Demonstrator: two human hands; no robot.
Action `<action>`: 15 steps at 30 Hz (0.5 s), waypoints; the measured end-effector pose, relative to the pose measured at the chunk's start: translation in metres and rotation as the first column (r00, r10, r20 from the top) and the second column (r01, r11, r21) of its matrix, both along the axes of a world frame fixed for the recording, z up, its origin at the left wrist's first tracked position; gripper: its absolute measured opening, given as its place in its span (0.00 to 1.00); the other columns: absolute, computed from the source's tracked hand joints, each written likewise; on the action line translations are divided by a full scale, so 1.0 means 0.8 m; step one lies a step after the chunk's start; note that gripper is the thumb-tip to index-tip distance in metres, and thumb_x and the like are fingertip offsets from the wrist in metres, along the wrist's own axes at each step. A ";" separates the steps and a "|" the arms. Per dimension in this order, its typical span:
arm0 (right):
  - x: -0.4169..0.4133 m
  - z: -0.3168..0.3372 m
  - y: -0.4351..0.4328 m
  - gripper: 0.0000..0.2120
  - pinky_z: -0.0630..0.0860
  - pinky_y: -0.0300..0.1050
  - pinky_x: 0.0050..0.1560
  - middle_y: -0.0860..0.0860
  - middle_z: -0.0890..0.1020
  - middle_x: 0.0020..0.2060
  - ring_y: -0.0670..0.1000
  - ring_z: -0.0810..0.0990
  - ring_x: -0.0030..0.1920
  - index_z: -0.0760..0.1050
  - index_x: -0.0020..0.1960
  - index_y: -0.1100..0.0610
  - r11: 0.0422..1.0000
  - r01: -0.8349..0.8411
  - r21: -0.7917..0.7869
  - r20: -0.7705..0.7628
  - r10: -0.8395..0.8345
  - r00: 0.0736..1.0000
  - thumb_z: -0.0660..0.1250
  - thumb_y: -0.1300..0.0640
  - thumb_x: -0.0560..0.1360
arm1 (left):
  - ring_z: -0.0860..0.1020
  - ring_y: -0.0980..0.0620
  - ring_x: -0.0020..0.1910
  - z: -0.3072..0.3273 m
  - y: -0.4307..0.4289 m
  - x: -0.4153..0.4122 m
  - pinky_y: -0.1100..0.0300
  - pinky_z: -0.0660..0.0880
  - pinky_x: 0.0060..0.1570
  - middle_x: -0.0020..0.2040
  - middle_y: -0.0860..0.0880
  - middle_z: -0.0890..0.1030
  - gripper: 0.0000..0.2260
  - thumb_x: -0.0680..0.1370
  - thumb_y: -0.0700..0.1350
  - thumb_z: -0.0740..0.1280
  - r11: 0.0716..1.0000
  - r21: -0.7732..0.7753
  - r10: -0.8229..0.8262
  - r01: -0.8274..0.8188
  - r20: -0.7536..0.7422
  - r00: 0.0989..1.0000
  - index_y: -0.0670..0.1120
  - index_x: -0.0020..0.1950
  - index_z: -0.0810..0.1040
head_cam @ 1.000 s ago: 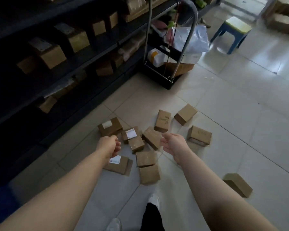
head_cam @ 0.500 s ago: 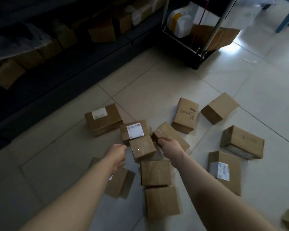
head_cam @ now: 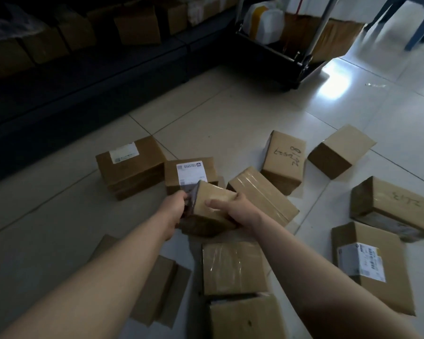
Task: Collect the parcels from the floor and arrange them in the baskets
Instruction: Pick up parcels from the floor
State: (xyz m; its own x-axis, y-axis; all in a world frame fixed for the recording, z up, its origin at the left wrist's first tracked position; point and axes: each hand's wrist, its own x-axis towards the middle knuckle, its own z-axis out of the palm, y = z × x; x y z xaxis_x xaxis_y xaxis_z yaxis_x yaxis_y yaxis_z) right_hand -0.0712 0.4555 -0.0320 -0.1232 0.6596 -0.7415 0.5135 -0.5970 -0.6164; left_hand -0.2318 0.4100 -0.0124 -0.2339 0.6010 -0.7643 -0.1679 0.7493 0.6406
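On the floor (head_cam: pixel 230 106), in the middle of the scattered parcels (head_cam: pixel 233 267), both hands hold one small box (head_cam: pixel 217 194). The left hand (head_cam: pixel 175 211) grips its left end, with the fingers (head_cam: pixel 187 197) curled around the edge. The right hand (head_cam: pixel 233 210) grips its right side, thumb lying over the top and the other fingers wrapped behind. So both sets of fingers are clamped on the same box. It is tilted. Whether its bottom touches the tiles cannot be told.

At 12 o'clock from it, just beside, lies a labelled box (head_cam: pixel 191 171); at 2 o'clock a taped box (head_cam: pixel 262 194); at 6 o'clock two more parcels lie touching each other. The rest lie from 10 o'clock round to 4 o'clock, all on the floor.

The step in hand seems to be the first pick-up, so the task is near its beginning. A cart (head_cam: pixel 291 57) stands far off at 1 o'clock, beside a dark shelf (head_cam: pixel 83 69). No basket can be recognised for sure. The next move probably calls for lifting the box free of its neighbours without pushing them, and then for turning to find a basket.
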 end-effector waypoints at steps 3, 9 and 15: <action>0.012 0.003 -0.015 0.63 0.74 0.57 0.62 0.56 0.66 0.71 0.61 0.71 0.66 0.47 0.77 0.44 1.000 0.023 0.003 -0.044 -0.023 0.999 0.83 0.42 0.53 | 0.75 0.53 0.42 0.019 -0.003 0.009 0.59 0.66 0.36 0.48 0.47 0.80 0.12 0.82 0.45 0.56 0.993 0.072 -0.092 0.096 -0.047 0.995 0.49 0.56 0.80; 0.043 0.018 -0.024 0.58 0.79 0.57 0.56 0.54 0.69 0.66 0.58 0.74 0.60 0.54 0.75 0.46 0.997 0.051 0.058 -0.080 -0.047 0.996 0.84 0.46 0.53 | 0.75 0.53 0.52 0.037 -0.005 0.008 0.64 0.64 0.38 0.62 0.46 0.78 0.16 0.81 0.37 0.56 0.972 0.192 -0.117 0.136 -0.108 0.987 0.44 0.65 0.78; 0.080 0.049 -0.047 0.37 0.82 0.51 0.48 0.57 0.74 0.58 0.58 0.78 0.56 0.64 0.69 0.54 0.983 0.086 -0.163 -0.337 -0.138 0.931 0.75 0.47 0.66 | 0.74 0.43 0.53 0.034 -0.025 -0.002 0.47 0.72 0.57 0.55 0.41 0.75 0.09 0.80 0.48 0.60 0.993 0.007 -0.114 0.114 -0.012 0.993 0.45 0.52 0.75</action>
State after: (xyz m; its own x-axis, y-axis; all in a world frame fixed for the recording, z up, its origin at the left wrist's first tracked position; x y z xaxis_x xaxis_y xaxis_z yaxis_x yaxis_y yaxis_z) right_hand -0.0069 0.4182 0.0073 -0.3202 0.5742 -0.7535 0.2086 -0.7331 -0.6473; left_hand -0.2338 0.3900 0.0146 -0.1726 0.6304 -0.7569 -0.0740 0.7579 0.6481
